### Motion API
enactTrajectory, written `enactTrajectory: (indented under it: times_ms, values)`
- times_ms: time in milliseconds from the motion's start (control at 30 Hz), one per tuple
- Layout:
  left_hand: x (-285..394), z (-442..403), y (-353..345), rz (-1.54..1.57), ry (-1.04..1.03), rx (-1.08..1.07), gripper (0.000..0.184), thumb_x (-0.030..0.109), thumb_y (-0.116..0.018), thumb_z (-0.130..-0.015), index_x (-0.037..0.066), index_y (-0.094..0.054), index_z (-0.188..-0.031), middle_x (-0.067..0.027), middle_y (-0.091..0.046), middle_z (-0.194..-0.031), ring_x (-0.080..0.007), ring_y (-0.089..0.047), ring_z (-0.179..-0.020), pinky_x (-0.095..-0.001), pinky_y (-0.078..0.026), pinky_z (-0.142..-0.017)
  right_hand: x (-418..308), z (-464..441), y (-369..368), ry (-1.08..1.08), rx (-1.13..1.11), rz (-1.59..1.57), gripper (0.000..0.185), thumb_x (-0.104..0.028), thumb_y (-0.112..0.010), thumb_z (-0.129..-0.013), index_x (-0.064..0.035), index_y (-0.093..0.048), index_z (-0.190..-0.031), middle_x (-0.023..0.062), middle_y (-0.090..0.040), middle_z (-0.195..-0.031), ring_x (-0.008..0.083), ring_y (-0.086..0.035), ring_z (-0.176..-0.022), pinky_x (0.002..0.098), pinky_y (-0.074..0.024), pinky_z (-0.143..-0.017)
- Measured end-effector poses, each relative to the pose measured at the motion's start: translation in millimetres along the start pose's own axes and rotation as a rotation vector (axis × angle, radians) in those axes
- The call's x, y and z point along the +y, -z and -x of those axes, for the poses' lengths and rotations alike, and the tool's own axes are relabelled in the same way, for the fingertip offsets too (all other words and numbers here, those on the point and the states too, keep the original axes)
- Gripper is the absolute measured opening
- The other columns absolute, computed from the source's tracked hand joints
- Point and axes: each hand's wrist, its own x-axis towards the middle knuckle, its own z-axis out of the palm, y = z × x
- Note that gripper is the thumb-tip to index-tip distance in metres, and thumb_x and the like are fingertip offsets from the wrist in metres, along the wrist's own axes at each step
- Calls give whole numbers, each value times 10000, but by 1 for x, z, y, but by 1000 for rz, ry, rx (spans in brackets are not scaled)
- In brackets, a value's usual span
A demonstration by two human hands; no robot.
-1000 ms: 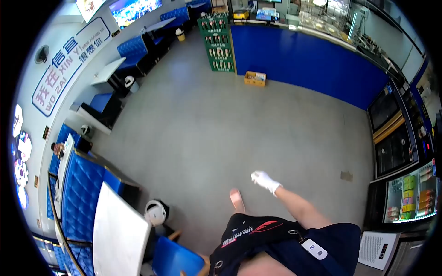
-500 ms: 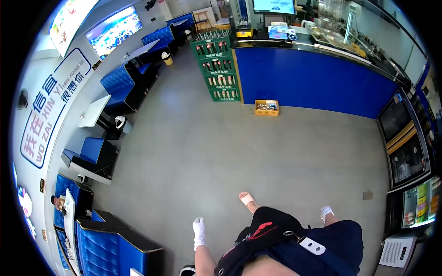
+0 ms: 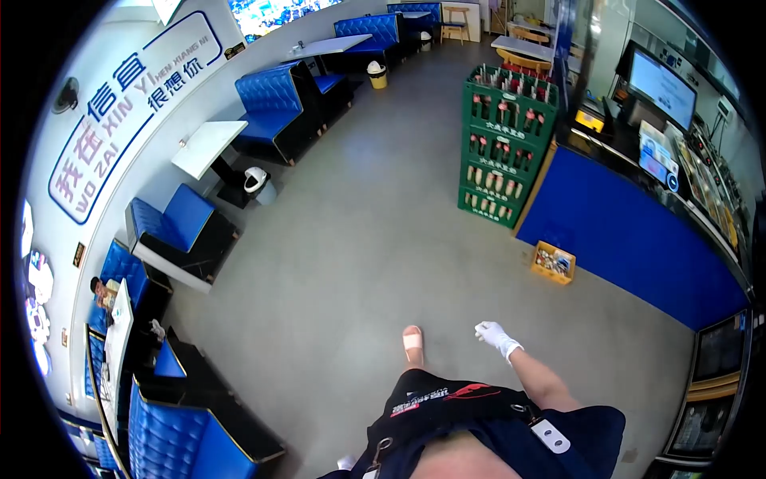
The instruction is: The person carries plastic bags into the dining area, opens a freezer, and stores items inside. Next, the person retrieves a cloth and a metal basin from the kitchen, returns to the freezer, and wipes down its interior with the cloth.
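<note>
My right hand (image 3: 497, 339), in a white glove, hangs in front of my body over the grey floor, its fingers loosely bent and a little apart. Nothing shows in it. Only a small white bit of my left hand (image 3: 345, 463) appears at the bottom edge beside my dark apron (image 3: 447, 403); its fingers are hidden. Between the two hands, a foot in a pale pink sandal (image 3: 412, 342) is on the floor.
Green bottle crates (image 3: 504, 148) stand stacked beside a blue counter (image 3: 614, 227). A yellow box (image 3: 553, 263) of small items lies on the floor. Blue booths (image 3: 271, 112), white tables (image 3: 209, 149) and bins (image 3: 257, 184) line the left. A person (image 3: 104, 293) sits there.
The view has turned toward the booths, and the crates and box look closer. My right hand has swung forward, while my left has dropped back almost out of view.
</note>
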Motion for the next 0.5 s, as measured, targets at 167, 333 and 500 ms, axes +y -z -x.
enactTrajectory:
  times_ms: [167,333,500]
  values:
    - [-27,-144,114,-88,-57,-50,134,203,-574,-746,130,-686,-748,-87,-653,-693,-264,-642,-645,-369,-502,-553,-61,-112,12,-115,-52,186,338,-323,-506,-869,-23,-591,-1001,78,-650,-849,166,-607,-702,306,-478,-664]
    - [-3,-408,365,356,120,137,336,326,-520,-805,23,-662,-779,-170,-653,-797,-314,-636,-760,-408,-490,-634,-59,-187,73,-379,64,12,356,-347,-478,-850,-33,-583,-981,124,-652,-872,254,-624,-743,373,-495,-647]
    - [129,-558,679,842,-33,383,347,304,-538,-810,28,-627,-1002,-208,-640,-848,-317,-629,-797,-371,-490,-711,3,-292,132,-879,192,-339,313,-323,-492,-855,-71,-573,-1024,85,-638,-997,303,-634,-779,427,-507,-635]
